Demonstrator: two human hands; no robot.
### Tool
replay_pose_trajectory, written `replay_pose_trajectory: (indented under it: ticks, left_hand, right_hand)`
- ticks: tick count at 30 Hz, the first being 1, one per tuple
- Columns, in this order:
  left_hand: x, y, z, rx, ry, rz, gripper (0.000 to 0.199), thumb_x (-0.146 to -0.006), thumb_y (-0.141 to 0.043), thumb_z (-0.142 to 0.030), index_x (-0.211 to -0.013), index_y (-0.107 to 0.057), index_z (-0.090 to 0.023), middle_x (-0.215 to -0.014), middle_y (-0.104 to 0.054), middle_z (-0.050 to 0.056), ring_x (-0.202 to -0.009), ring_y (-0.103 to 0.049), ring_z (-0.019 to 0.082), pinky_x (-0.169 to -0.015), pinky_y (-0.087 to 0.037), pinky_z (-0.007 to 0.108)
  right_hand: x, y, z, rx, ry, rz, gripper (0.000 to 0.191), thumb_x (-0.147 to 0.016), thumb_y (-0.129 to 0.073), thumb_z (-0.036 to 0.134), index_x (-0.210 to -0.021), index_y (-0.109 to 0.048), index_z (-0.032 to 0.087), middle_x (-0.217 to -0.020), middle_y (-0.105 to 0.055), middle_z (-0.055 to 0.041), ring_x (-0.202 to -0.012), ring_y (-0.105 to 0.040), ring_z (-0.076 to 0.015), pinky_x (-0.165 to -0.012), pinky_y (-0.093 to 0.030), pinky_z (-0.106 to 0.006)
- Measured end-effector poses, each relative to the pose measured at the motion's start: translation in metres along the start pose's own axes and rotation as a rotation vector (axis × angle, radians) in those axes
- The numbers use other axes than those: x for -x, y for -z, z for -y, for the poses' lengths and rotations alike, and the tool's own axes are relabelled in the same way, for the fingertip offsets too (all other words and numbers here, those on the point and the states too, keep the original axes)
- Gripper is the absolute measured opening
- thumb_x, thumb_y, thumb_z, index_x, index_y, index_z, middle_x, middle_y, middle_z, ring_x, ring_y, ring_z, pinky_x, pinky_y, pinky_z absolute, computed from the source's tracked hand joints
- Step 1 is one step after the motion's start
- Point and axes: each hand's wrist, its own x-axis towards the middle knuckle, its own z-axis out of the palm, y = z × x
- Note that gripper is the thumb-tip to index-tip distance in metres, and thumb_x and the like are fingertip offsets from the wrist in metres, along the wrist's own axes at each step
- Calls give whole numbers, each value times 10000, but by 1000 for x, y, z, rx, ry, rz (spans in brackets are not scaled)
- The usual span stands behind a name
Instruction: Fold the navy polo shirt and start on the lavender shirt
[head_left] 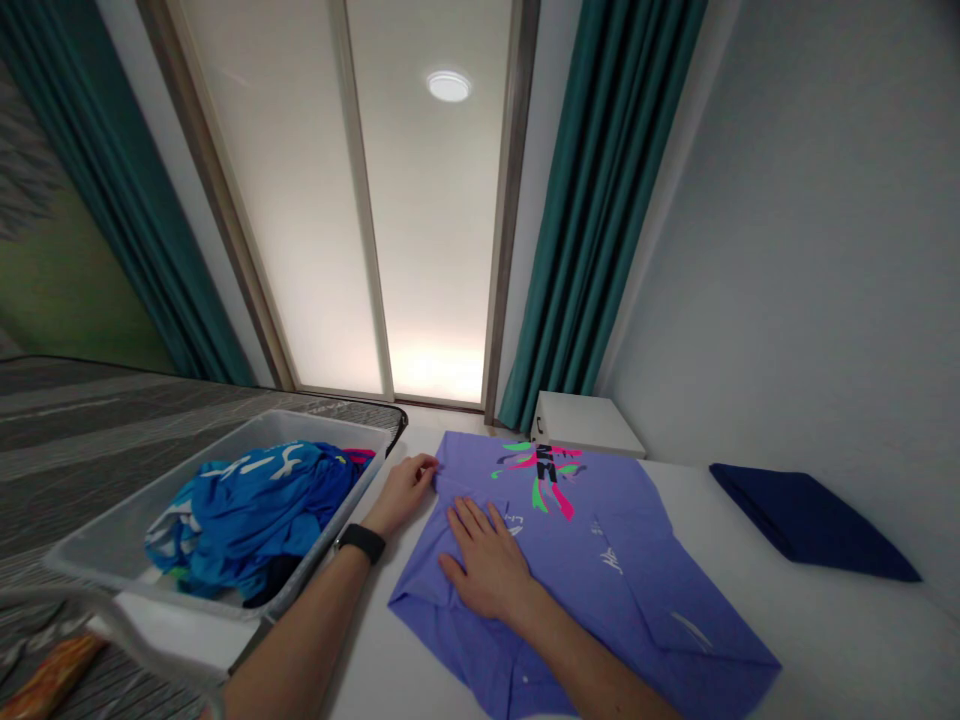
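Note:
A purple T-shirt [622, 520] with a pink, green and black print lies spread on the white table. My left hand [405, 492], with a black band on its wrist, is at the shirt's far left edge, its fingers curled together on the fabric there. Palm down, my right hand [487, 565] rests flat on the left part of the shirt, fingers spread. Some folds run through the cloth below it, near the lower left corner.
Left of the table stands a translucent plastic bin [97, 555] holding crumpled blue clothes [247, 510]. A folded navy garment [810, 520] lies at the right by the wall. Behind the table is a white cabinet [592, 422]. A grey striped bed [112, 410] extends leftward.

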Motion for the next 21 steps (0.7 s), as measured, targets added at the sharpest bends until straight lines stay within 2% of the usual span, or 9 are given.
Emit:
replay_pose_trajectory:
  ticks: [4,8,11,15,18,21]
  left_hand:
    - [2,0,-3,-83,-35,56,175,-869,-544,-237,-965,-688,-209,-937,-696,54,-891,-608,217,-840,-432,345]
    - [4,0,-7,-261,-97,99,184,-889,-514,-187,-971,-676,-218,-1004,-672,56,-984,-583,228,-868,-398,354]
    - [6,0,-8,-302,-116,83,203,-920,-471,-197,-993,-661,-210,-998,-662,63,-982,-589,227,-857,-408,352]
    - [4,3,-9,-256,-108,25,253,-955,-422,-244,-1056,-648,-193,-1039,-652,86,-980,-601,225,-882,-442,356]
    - [5,4,-12,-263,-154,6,325,-967,-387,-240,-1194,-610,-174,-1194,-622,120,-1108,-567,236,-972,-427,379]
    - [14,0,-17,-331,-253,104,430,-994,-361,-307,-1396,-465,-194,-1436,-485,113,-1313,-439,232,-1082,-356,399]
  right_hand:
    - [2,-7,-3,-13,-5,24,676,-957,-353,554,-1501,-310,155,-1580,-228,-108,-1461,-167,-248,-1188,-52,-492]
    - [4,-5,-1,-30,8,19,675,-957,-348,554,-1500,-313,156,-1581,-224,-110,-1461,-164,-243,-1189,-40,-483]
    - [3,-5,-1,-29,-14,-9,671,-961,-347,533,-1502,-308,137,-1585,-207,-114,-1464,-153,-239,-1193,-46,-470]
    - [0,-1,-5,-2,-132,-27,647,-971,-334,490,-1502,-305,122,-1581,-208,-121,-1463,-157,-260,-1186,-59,-500]
    - [-3,2,-12,30,-178,-17,633,-972,-331,465,-1501,-307,118,-1578,-214,-119,-1463,-155,-261,-1180,-42,-517]
    - [-3,0,-20,48,-222,22,647,-966,-332,478,-1501,-307,115,-1570,-237,-131,-1460,-168,-259,-1178,-51,-511]
